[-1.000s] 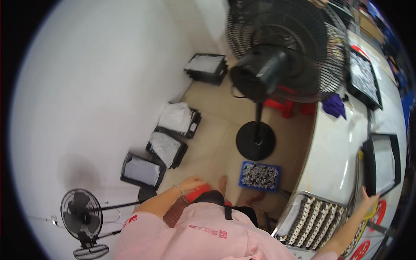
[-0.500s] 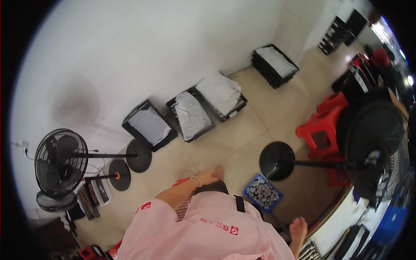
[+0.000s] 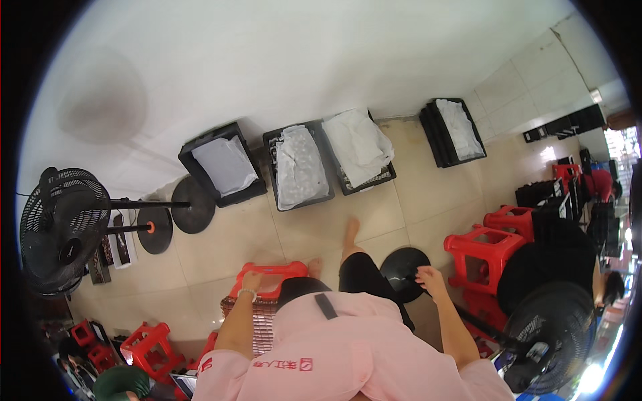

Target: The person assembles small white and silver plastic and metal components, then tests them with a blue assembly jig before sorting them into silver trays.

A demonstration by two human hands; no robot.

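My left hand [image 3: 251, 281], with a beaded bracelet at its wrist, is at the left edge of a red plastic stool [image 3: 284, 271]. Its fingers are too small and partly hidden to show whether they grip that edge. A brown-and-white woven surface [image 3: 244, 317] shows just below the stool, beside my body. Over on the right, my right hand [image 3: 430, 279] is raised with loosely bent fingers apart and nothing seen in them. It appears beside the round black fan base [image 3: 401, 264], partly overlapping it from above.
Along the white wall stand black crates [image 3: 224, 167] covered with pale sheets, plus a crate stack [image 3: 451, 134] farther right. Standing fans [image 3: 63, 227] rise at left and another fan [image 3: 552, 334] at right. Red stools [image 3: 485, 254] stand near a person in black [image 3: 548, 267].
The view has turned and shifted. My left hand has drawn back to the stool's edge. My right hand has come up and forward. The blue tray of small parts is out of sight.
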